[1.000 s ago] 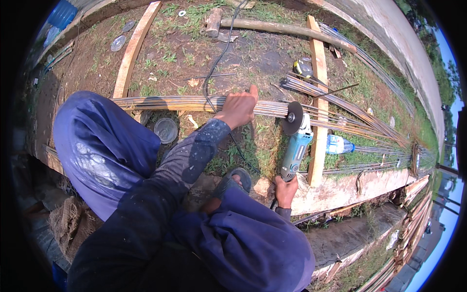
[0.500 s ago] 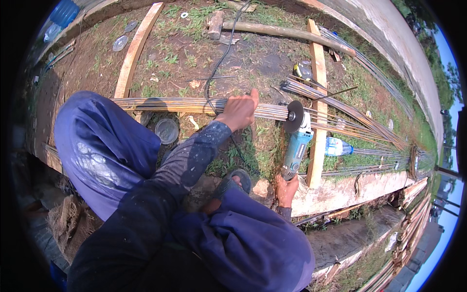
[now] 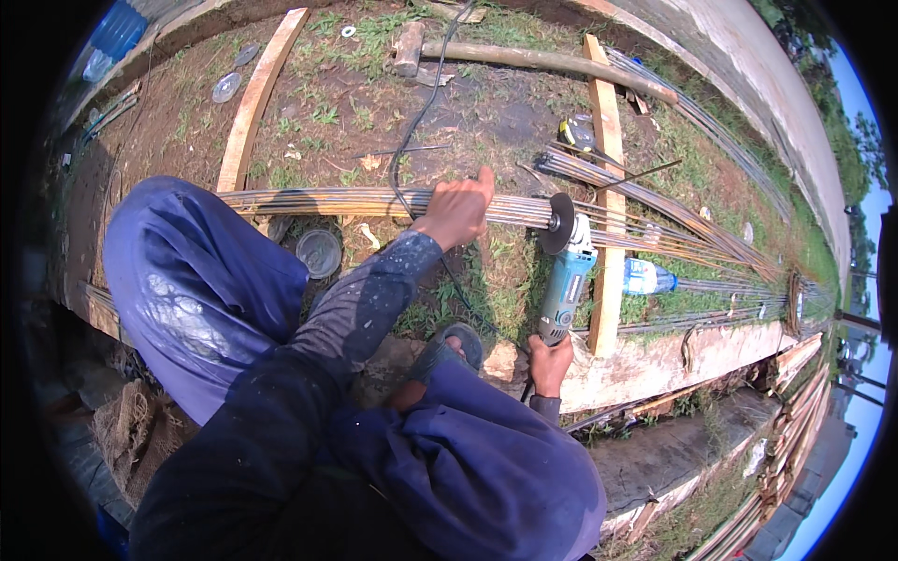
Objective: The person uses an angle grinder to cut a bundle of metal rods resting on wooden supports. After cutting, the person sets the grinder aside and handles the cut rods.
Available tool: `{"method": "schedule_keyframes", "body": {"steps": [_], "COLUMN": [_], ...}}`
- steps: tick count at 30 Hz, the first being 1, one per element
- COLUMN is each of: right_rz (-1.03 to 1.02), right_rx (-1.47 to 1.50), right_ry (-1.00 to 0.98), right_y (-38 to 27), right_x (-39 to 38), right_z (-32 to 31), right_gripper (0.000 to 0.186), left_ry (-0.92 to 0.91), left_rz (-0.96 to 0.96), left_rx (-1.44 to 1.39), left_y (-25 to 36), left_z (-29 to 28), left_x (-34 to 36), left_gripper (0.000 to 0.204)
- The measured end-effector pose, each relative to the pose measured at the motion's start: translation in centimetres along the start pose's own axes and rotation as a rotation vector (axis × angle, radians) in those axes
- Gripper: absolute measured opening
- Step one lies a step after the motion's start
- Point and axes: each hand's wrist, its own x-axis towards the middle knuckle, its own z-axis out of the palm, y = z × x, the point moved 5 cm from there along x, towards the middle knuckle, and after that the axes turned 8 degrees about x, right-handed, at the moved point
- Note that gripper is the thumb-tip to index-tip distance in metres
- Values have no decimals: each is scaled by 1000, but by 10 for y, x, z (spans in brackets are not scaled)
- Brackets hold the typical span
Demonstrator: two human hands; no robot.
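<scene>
My left hand (image 3: 456,213) is closed over a bundle of thin steel rods (image 3: 323,200), one finger sticking out on the far side. The rods are partly rusty and run from beside my left knee toward the right. In my right hand (image 3: 550,365) is the rear end of a teal angle grinder (image 3: 567,280), its head pointing away from me. The grinder's dark cutting disc (image 3: 558,224) stands upright across the rods, a short way right of my left hand. Whether its edge is cutting into them is hard to see.
Wooden battens lie left (image 3: 262,98) and right (image 3: 610,168), the right one under more rods. A long-handled hammer (image 3: 552,62) lies at the back, a tape measure (image 3: 577,134) nearer. A black cable (image 3: 400,154) crosses the rods. A plastic bottle (image 3: 647,277) lies beside the right batten.
Orange sparks sprayed over my right hand half a second ago; none show now. Both hands keep their holds, and the whole view has shifted slightly.
</scene>
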Motion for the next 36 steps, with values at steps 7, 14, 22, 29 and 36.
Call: {"method": "schedule_keyframes", "body": {"steps": [7, 14, 22, 29, 36], "right_rz": [187, 257, 332, 281, 209], "right_rx": [228, 531, 730, 846, 819], "right_ry": [-13, 13, 29, 125, 201], "right_y": [21, 2, -10, -34, -44], "right_x": [-21, -45, -31, -8, -3], "right_z": [-6, -16, -21, -30, -52], "right_gripper": [30, 26, 27, 31, 20], "left_ry": [287, 12, -13, 273, 247], "left_rz": [48, -47, -47, 90, 109], "left_rx": [-24, -29, 148, 98, -135], "left_y": [-8, -6, 8, 51, 59], "left_z": [2, -5, 3, -25, -17], "left_x": [3, 7, 12, 0, 1], "left_gripper": [51, 49, 62, 76, 64]}}
